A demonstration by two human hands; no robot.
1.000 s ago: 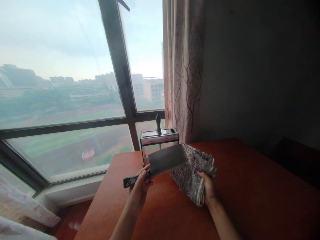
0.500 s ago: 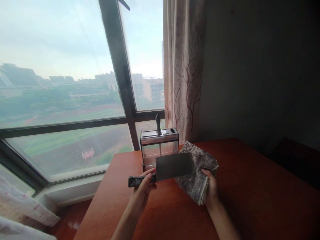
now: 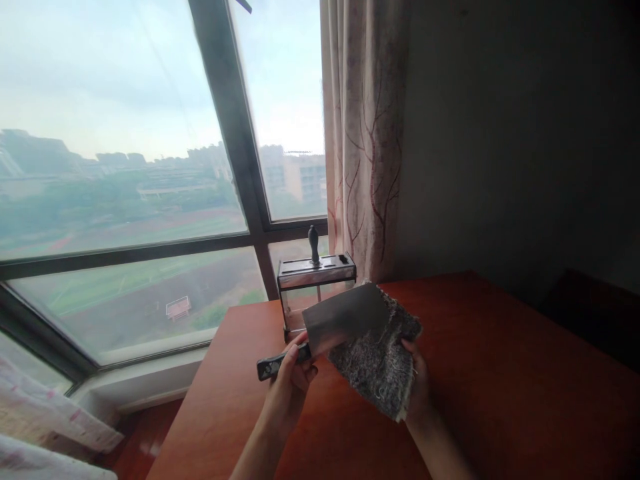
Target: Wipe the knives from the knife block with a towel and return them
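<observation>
My left hand (image 3: pixel 290 380) is closed round the black handle of a cleaver (image 3: pixel 345 317), whose wide grey blade points right and tilts upward. My right hand (image 3: pixel 416 380) grips a grey, shaggy cloth (image 3: pixel 377 373) by its right edge, thumb on top and the other fingers hidden behind. The cloth lies behind and below the blade, and the blade's far end overlaps it. Whether the two touch along the whole face I cannot tell. Beyond the cleaver, a clear-sided knife block (image 3: pixel 317 269) stands on the table with one dark-handled tool upright in its top slot.
The reddish-brown wooden table (image 3: pixel 210 400) spreads under both hands. Behind it are a large window with a dark frame (image 3: pixel 257 237) and a patterned curtain (image 3: pixel 367 147). A dark wall (image 3: pixel 500 147) rises at the right, and another curtain (image 3: pixel 50 413) hangs at lower left.
The cleaver's blade has tilted up at its far end. The cloth has shifted left and down along with my right hand, and more of it shows below the blade.
</observation>
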